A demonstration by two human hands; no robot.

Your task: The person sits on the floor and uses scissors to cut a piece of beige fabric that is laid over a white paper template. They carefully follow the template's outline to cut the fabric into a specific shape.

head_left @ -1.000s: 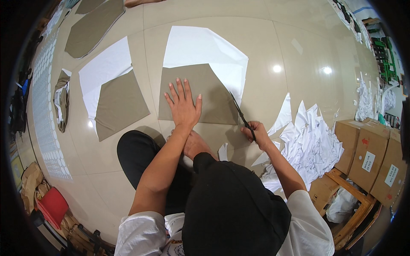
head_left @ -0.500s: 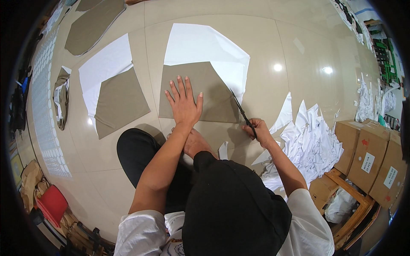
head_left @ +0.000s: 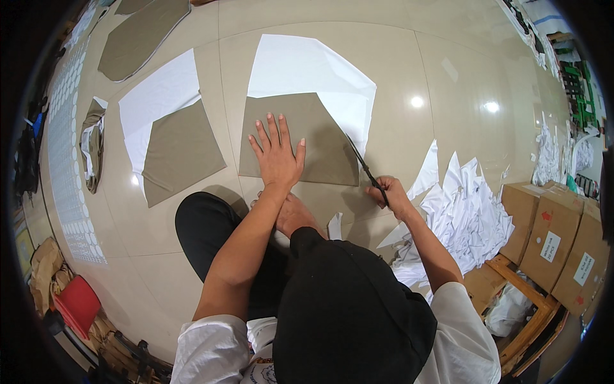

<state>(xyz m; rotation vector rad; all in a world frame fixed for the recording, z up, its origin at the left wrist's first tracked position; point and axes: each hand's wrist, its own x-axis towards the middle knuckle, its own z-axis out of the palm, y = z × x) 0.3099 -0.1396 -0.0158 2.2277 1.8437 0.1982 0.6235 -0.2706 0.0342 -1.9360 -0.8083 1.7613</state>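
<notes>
My left hand (head_left: pixel 277 153) lies flat with spread fingers on a brown cloth piece (head_left: pixel 329 150), pressing it to the tiled floor. Beneath that piece is a larger white cloth (head_left: pixel 288 67), which shows beyond its far edge and along its right slanting edge. In my right hand (head_left: pixel 391 195) is a pair of dark scissors (head_left: pixel 362 163), my fingers through the handles. Its blades point away from me along the brown piece's right edge, over the white cloth. The blades look nearly closed.
To the left lies another brown piece (head_left: pixel 182 150) on white cloth (head_left: pixel 157 93). Farther off is a brown panel (head_left: pixel 141 41). At right are a heap of white offcuts (head_left: pixel 464 221) and cardboard boxes (head_left: pixel 553 230). A small white scrap (head_left: pixel 334 226) lies near my foot (head_left: pixel 297 214).
Both hands and the scissors hold almost the same place. The whole view has shifted very slightly, and the cloths look unmoved.
</notes>
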